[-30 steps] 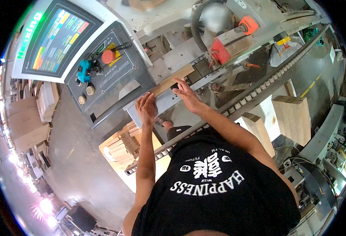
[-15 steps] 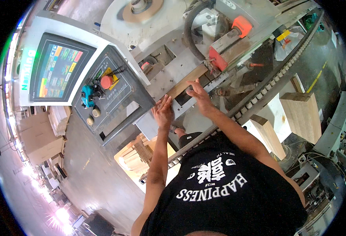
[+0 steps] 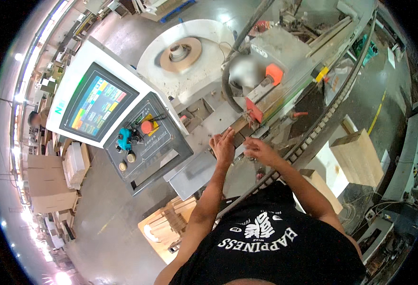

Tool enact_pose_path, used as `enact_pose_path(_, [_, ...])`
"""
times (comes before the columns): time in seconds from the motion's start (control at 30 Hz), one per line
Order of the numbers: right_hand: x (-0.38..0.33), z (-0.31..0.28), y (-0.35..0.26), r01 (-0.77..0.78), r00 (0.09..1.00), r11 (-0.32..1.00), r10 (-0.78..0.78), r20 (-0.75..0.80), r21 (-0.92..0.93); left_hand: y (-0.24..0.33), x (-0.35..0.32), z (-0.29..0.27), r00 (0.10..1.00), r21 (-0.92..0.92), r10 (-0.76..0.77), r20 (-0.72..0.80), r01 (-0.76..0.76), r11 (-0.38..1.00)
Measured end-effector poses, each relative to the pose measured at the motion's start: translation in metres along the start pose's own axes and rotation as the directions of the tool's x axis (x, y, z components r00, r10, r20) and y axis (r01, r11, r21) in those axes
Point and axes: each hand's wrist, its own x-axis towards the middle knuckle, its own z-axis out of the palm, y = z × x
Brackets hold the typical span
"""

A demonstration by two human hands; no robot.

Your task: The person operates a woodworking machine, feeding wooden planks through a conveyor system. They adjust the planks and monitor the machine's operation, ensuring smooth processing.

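Note:
A narrow wooden strip [image 3: 240, 124] lies on the metal bed of the machine, its far end by the red guard [image 3: 254, 112]. My left hand [image 3: 223, 147] rests at the strip's near end, fingers stretched forward and touching it. Just to the right, my right hand [image 3: 263, 152] hovers beside the bed's edge with its fingers loosely bent and apart. Nothing shows in its grasp. Part of the strip is hidden by my left fingers.
On the left stands a control panel with a screen [image 3: 99, 105] and a red knob [image 3: 147, 127]. A roller chain track [image 3: 308, 137] runs along the right. Wooden blocks [image 3: 358, 159] stand beyond it; stacked wood pieces [image 3: 168, 219] lie below left. Behind is a round reel [image 3: 181, 50].
My left hand has moved forward along the bed, and the strip sits farther in toward the red guard. My right hand has drawn back from the strip, its fingers more bent. The view has shifted.

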Motion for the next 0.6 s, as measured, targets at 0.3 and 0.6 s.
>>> enact_pose_path(0.3, [-0.205,-0.089,-0.063,-0.302,0.951,0.172,-0.011,-0.309,-0.937,-0.012,0.005,0.016,0.993,-0.066,0.023,-0.114,-0.031,0.997])
enact_pose_path(0.6, [-0.334,-0.138,0.033,-0.702,0.663,0.103,0.455,-0.595,-0.704,0.005,-0.114,-0.009,0.985,-0.319,-0.098,-0.142,0.048,0.947])
